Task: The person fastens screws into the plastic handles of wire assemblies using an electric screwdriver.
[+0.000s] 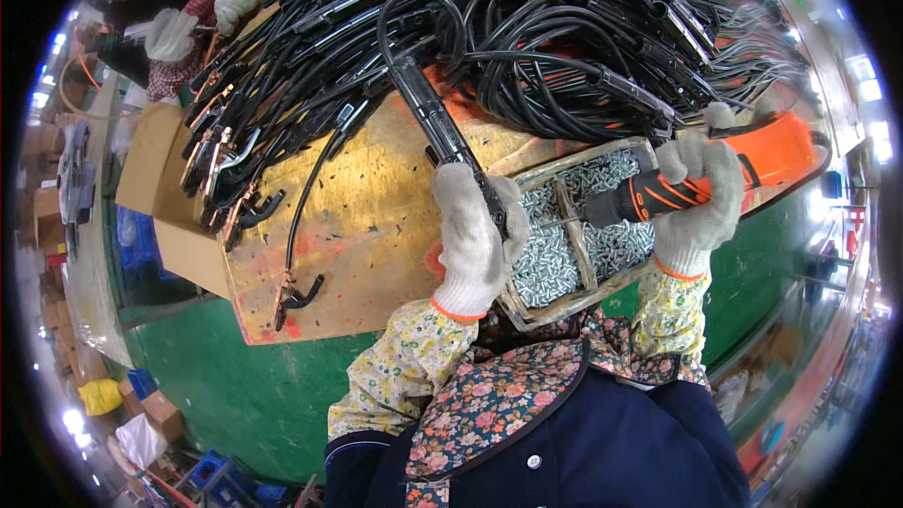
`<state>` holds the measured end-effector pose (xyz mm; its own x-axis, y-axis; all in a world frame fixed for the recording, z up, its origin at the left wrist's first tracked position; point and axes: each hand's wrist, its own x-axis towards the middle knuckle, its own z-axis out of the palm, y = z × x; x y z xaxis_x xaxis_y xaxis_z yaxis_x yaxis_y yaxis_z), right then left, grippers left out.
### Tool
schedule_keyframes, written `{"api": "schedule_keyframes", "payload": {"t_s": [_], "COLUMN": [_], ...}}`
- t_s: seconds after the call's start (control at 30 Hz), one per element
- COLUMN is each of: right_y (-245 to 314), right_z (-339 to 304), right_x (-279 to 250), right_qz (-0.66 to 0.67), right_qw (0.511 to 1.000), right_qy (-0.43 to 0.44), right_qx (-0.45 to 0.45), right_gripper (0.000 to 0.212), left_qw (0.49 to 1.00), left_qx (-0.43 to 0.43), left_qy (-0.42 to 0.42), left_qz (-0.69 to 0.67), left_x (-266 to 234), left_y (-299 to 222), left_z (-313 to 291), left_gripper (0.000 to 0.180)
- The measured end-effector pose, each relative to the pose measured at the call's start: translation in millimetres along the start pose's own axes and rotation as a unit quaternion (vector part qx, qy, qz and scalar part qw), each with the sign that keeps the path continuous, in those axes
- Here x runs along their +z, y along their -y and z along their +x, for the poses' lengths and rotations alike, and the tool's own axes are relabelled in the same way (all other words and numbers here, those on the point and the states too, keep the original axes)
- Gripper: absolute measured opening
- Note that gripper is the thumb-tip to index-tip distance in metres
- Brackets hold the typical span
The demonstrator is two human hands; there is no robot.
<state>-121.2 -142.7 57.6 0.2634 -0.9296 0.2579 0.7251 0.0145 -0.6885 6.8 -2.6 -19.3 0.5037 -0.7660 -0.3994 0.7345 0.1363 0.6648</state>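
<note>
My left hand [470,240], in a pale work glove with an orange cuff, is closed around the lower end of a long black plastic handle [428,108]. A thick black cable loops from the handle's far end. My right hand [701,202], gloved alike, grips an orange and black power screwdriver [773,150]. Its nose points left, over a divided wooden tray [562,306] filled with small silvery screws [546,268]. The bit reaches toward the tray's divider; whether it touches a screw I cannot make out.
A big pile of black handles and cables [555,47] covers the far side of the worn board [357,216]. One cable with a copper-coloured end [282,301] lies apart at left. An open cardboard box [188,249] stands left; beyond it are a co-worker's gloved hands [235,2].
</note>
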Motion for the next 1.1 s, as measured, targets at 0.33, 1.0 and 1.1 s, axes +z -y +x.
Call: {"api": "schedule_keyframes", "payload": {"t_s": [0.33,1.0,1.1], "right_y": [1,-2,-7], "right_z": [7,10,6], "right_x": [-7,30,28], "right_qz": [0.017,0.116,0.129], "right_qw": [0.998,0.993,0.991], "right_qy": [-0.056,0.011,0.017], "right_qx": [0.021,-0.021,-0.033], "right_gripper": [0.039,0.036,0.054], "left_qw": [1.000,0.997,0.998], "left_qx": [-0.006,-0.041,-0.039], "left_qy": [0.017,-0.060,-0.047], "left_qz": [-0.009,-0.016,-0.009], "left_x": [2,10,9], "left_y": [-4,-9,-9], "left_z": [-1,-3,-4], "left_gripper": [0.070,0.083,0.083]}}
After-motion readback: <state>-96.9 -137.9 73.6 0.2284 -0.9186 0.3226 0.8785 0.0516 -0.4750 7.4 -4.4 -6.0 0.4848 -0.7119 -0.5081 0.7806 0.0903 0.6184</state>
